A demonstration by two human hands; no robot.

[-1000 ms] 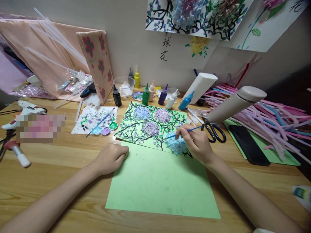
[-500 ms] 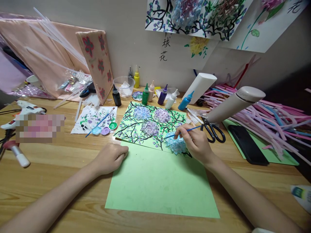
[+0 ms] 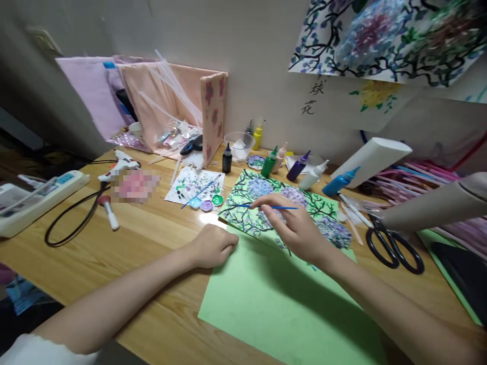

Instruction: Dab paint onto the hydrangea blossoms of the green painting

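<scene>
My right hand [image 3: 294,225] pinches a thin blue paintbrush [image 3: 286,207], its tip pointing left over the painting. The painting [image 3: 243,225] is a light green sheet with black branches, small purple and green dabs and raised fluffy flower clusters. A dark blue-purple cluster [image 3: 335,232] shows right of my wrist; my hand hides part of the middle. My left hand [image 3: 215,246] rests curled in a fist on the table, against the left edge of a plain green sheet [image 3: 266,309] below the painting. Left of the painting are small paint lids [image 3: 206,205] holding blue, purple and green.
Behind the painting stand several paint bottles, among them a green bottle [image 3: 269,163] and a blue bottle [image 3: 340,182]. Black-handled scissors [image 3: 391,248] lie right. A paint-spotted paper [image 3: 190,185] carries another brush. A glue gun [image 3: 120,166] and power strip [image 3: 45,200] are left.
My right hand has moved the paintbrush left, from the light blue flower cluster toward the paint lids. My left hand stays on the table. The view has swung left.
</scene>
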